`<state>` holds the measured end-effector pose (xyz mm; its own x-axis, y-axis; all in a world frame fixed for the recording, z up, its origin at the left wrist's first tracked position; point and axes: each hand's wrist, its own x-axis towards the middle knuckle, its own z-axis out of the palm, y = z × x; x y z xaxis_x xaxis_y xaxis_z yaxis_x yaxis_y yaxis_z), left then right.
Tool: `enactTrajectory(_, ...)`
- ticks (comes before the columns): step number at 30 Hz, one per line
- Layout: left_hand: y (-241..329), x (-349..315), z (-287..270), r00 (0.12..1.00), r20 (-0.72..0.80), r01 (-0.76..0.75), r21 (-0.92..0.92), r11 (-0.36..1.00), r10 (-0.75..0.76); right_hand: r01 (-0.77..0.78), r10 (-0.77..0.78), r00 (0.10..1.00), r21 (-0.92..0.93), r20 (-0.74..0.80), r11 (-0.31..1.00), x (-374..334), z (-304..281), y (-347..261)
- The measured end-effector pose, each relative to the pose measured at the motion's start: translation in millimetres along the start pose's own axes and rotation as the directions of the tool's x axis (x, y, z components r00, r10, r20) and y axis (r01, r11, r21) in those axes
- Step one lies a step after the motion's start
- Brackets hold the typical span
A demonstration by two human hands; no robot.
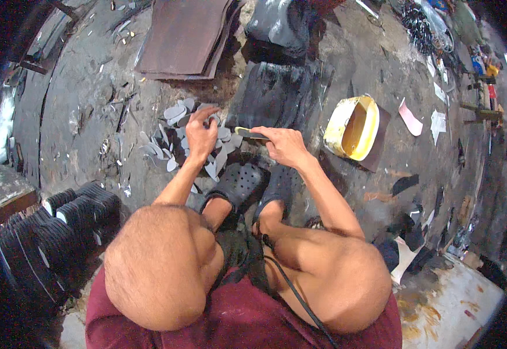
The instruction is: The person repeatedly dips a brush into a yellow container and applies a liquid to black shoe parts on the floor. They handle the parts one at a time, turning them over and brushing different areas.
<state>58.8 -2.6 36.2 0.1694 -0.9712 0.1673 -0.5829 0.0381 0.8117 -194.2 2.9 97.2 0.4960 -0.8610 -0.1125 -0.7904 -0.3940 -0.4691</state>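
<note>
My left hand [202,132] hovers over or touches a loose pile of small grey oval cut-outs [161,152], its thumb and forefinger apart. Whether a cut-out lies under its fingertips is hard to see. My right hand [288,145] grips a thin, flat, dark strip [250,134], forefinger stretched along it. Yellow, glue-like stuff coats the strip's left end, which points toward the pile. Just beyond this strip lies a dark, worn slab [271,93]. To the right stands a cut-open container [328,129] with a yellow-smeared rim and amber liquid inside.
Brown sheets [184,38] are stacked at the far left of centre, beside a black bundle [279,26]. Rows of black sole-shaped pieces [85,212] stand at the near left. Scraps, including a pink one [410,117], litter the floor. My clogs [240,187] are close behind the pile.
</note>
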Motion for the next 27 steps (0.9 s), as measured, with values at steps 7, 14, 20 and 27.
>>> enactTrajectory(7,-2.4,-6.7,5.3,0.998,0.009,0.056,-0.061,0.997,-0.056,-0.218,0.220,0.976,-0.180,-0.009,0.959,93.9,-29.5,40.3)
enactTrajectory(14,-6.9,0.0,-2.7,0.996,-0.026,0.079,-0.068,0.995,-0.081,0.013,0.022,0.992,-0.285,0.121,0.958,73.2,3.3,21.3)
enactTrajectory(20,-8.2,1.4,-10.9,0.996,-0.051,0.076,-0.057,0.995,-0.079,0.166,-0.168,0.986,-0.217,0.009,0.962,24.6,15.4,6.6)
enactTrajectory(27,-0.3,-2.3,-16.5,0.996,-0.047,0.079,-0.026,0.997,-0.080,0.189,-0.176,0.981,-0.183,0.085,0.965,0.4,17.0,15.1)
